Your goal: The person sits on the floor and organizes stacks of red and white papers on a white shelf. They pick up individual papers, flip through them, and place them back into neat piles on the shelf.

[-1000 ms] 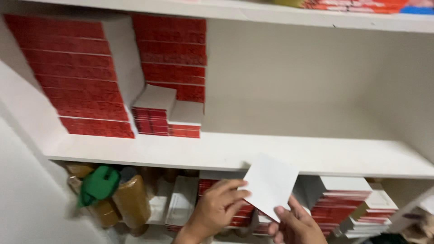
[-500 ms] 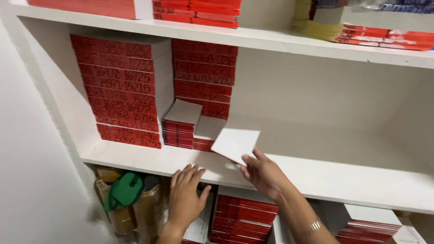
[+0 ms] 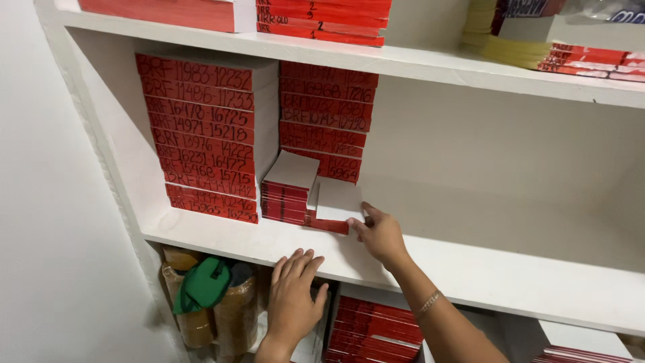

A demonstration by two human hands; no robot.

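Note:
My right hand (image 3: 377, 232) holds a white-topped booklet (image 3: 338, 201) by its right edge, laying it flat on a short pile of red-spined booklets (image 3: 327, 224) on the middle shelf. A slightly taller pile of red-spined booklets (image 3: 287, 195) stands just to the left of it. My left hand (image 3: 294, 296) rests with fingers spread against the front edge of the white shelf (image 3: 470, 277), holding nothing. A thin bracelet shows on my right wrist.
Two tall stacks of red-spined booklets (image 3: 200, 138) fill the shelf's back left. More red booklets (image 3: 374, 331) lie on the shelf below, beside brown wrapped rolls with a green item (image 3: 203, 285). The upper shelf carries red and yellow stacks (image 3: 524, 50). A white wall is at left.
My right hand has carried the white booklet down and left onto the short pile. My left hand rose from below to the shelf's front edge.

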